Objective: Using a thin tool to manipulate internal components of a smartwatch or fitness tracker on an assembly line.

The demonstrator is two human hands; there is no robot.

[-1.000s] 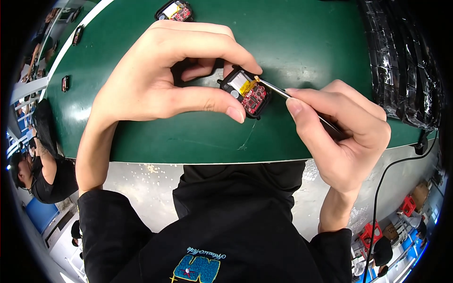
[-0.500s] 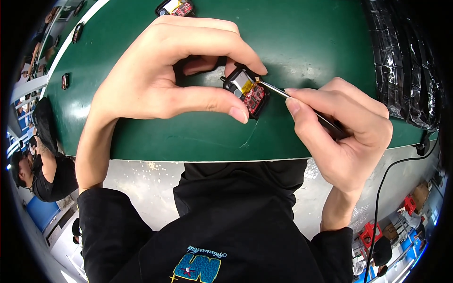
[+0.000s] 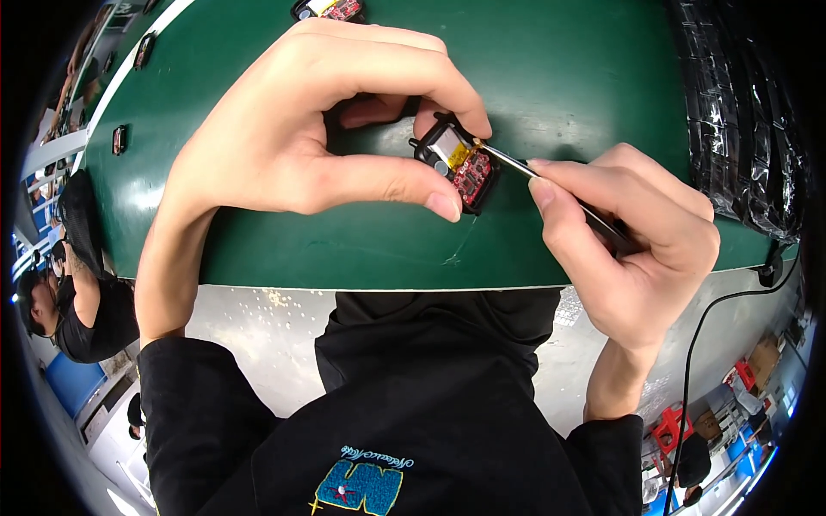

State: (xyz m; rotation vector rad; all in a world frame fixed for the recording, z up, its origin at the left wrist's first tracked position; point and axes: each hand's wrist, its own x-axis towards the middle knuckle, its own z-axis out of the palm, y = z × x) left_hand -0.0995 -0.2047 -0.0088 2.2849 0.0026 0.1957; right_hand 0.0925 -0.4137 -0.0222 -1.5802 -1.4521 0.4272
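A small black device housing (image 3: 472,184) lies open over the green table, showing a red circuit board, a silver battery with yellow tape and a round grey part. My left hand (image 3: 318,129) grips the housing between thumb and fingers, its thumb along the near left edge. My right hand (image 3: 637,232) is closed around slim metal tweezers (image 3: 508,160), held like a pen. Their tip touches or nearly touches a small gold-coloured part at the board's upper right edge. Whether the tips pinch that part is too small to tell.
Another open housing with a red board (image 3: 331,10) lies at the table's far side. Black shiny wrapped packs (image 3: 740,120) line the right edge. Small dark devices (image 3: 120,138) lie at left. A black cable (image 3: 688,378) hangs at right; a person (image 3: 90,301) sits at left.
Both hands, the housing and the tweezers appear shifted very slightly to the right, along with the far housing. The grips look the same, with the tweezer tip still at the board's edge.
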